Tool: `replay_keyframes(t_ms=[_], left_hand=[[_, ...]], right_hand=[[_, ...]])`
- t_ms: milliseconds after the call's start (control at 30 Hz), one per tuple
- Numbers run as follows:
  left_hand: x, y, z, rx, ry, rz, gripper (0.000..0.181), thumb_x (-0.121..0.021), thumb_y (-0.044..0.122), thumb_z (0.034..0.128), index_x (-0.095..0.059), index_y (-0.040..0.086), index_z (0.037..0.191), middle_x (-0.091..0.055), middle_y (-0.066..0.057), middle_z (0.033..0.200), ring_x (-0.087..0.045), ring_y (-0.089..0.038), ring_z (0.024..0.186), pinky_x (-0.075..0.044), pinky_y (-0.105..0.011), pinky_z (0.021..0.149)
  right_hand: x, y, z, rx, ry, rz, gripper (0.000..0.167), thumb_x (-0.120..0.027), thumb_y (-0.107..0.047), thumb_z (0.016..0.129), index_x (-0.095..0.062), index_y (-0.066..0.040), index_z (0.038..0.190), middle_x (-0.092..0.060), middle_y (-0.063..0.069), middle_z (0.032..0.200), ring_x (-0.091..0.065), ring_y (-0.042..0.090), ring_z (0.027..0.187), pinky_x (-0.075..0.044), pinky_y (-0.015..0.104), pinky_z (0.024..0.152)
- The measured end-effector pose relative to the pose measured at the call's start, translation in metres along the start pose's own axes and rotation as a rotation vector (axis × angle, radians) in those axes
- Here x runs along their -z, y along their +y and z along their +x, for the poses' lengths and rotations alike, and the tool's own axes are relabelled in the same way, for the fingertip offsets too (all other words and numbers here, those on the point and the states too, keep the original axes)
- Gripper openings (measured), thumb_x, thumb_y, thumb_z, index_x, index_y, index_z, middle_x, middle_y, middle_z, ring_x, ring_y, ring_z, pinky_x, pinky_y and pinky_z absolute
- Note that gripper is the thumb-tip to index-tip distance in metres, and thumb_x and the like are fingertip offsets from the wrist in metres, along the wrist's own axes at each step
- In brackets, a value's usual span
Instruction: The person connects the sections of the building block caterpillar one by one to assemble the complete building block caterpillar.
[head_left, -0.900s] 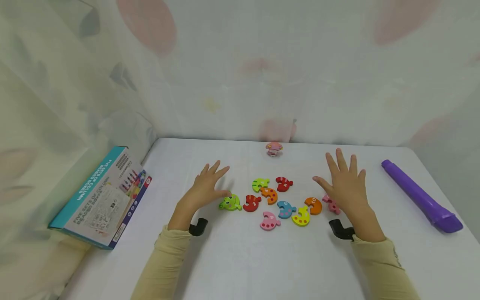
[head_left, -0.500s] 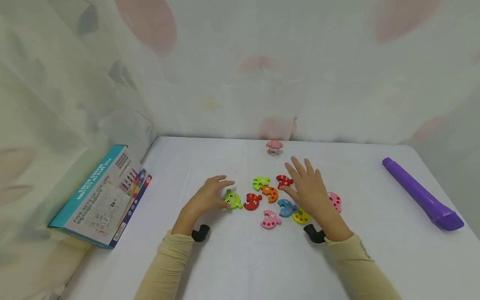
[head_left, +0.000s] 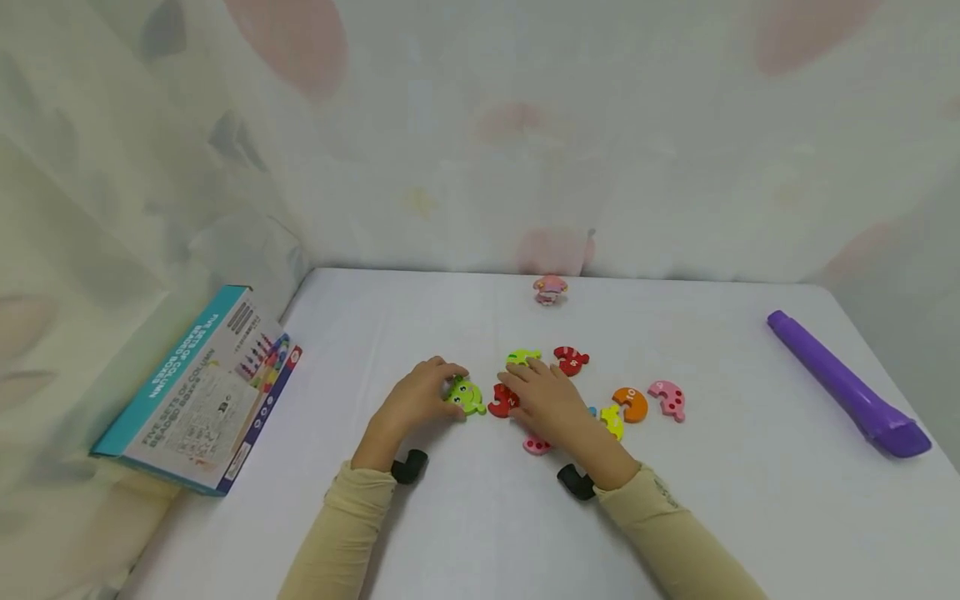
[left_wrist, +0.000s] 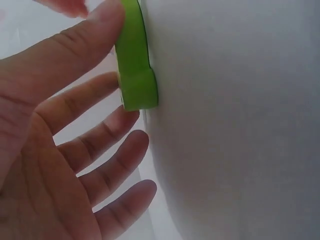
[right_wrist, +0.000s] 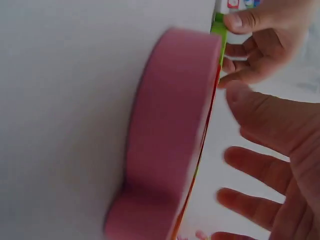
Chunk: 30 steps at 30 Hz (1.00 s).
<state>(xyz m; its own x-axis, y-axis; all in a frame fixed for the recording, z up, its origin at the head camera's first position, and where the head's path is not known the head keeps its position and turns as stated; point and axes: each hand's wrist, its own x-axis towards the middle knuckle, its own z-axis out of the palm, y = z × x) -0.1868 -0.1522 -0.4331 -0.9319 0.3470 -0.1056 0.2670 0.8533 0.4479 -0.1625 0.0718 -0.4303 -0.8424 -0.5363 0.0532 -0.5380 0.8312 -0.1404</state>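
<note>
My left hand [head_left: 412,402] pinches the green face-shaped puzzle piece [head_left: 468,398] between thumb and fingers; the left wrist view shows the thumb against the edge of this green piece [left_wrist: 136,75]. Over the number puzzle pieces is my right hand [head_left: 551,406], fingers extended and holding nothing, close to the red number piece [head_left: 501,402]. It hides the orange piece and most of the blue one. A pink piece [head_left: 536,446] peeks out below it and looms large in the right wrist view. A light green piece [head_left: 522,356] lies just beyond the fingers.
Right of the hands lie a yellow piece [head_left: 612,422], an orange piece [head_left: 631,405] and a pink dotted piece [head_left: 668,400]. A red piece [head_left: 572,361] and a small figurine [head_left: 550,289] are farther back. A box [head_left: 198,392] stands left; a purple tube [head_left: 847,383] lies right.
My right hand has swept left from the right-hand pieces to above the red number piece. My left hand has closed in on the green face piece and taken hold of it.
</note>
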Motion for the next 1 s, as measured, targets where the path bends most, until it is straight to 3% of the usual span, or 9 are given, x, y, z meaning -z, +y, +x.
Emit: replay_keyframes(t_ms=[300, 600, 1000], left_hand=[[0.002, 0.004, 0.001, -0.018, -0.051, -0.051, 0.051, -0.082, 0.017, 0.0677, -0.065, 0.017, 0.116, -0.055, 0.002, 0.097, -0.053, -0.014, 0.088, -0.046, -0.031, 0.080], [0.005, 0.006, 0.004, -0.064, -0.085, -0.053, 0.050, -0.076, 0.003, 0.0722, -0.065, 0.018, 0.118, -0.057, -0.001, 0.104, -0.053, -0.015, 0.096, -0.044, -0.032, 0.088], [0.007, 0.002, 0.013, -0.134, -0.124, -0.063, 0.050, -0.073, -0.003, 0.0731, -0.065, 0.018, 0.117, -0.059, 0.000, 0.111, -0.052, -0.017, 0.108, -0.043, -0.033, 0.094]], right_hand=[[-0.002, -0.007, 0.004, 0.019, -0.054, -0.045, 0.052, -0.074, -0.030, 0.078, -0.056, -0.019, 0.126, -0.058, 0.002, 0.121, -0.047, 0.023, 0.117, -0.038, 0.043, 0.099], [-0.005, -0.010, 0.006, -0.002, -0.060, -0.062, 0.047, -0.073, -0.026, 0.079, -0.058, -0.020, 0.124, -0.060, 0.003, 0.112, -0.049, 0.023, 0.111, -0.040, 0.042, 0.096], [-0.008, -0.015, 0.005, -0.014, -0.012, -0.108, 0.035, -0.074, -0.025, 0.078, -0.065, -0.019, 0.112, -0.066, 0.000, 0.097, -0.055, 0.021, 0.098, -0.044, 0.040, 0.090]])
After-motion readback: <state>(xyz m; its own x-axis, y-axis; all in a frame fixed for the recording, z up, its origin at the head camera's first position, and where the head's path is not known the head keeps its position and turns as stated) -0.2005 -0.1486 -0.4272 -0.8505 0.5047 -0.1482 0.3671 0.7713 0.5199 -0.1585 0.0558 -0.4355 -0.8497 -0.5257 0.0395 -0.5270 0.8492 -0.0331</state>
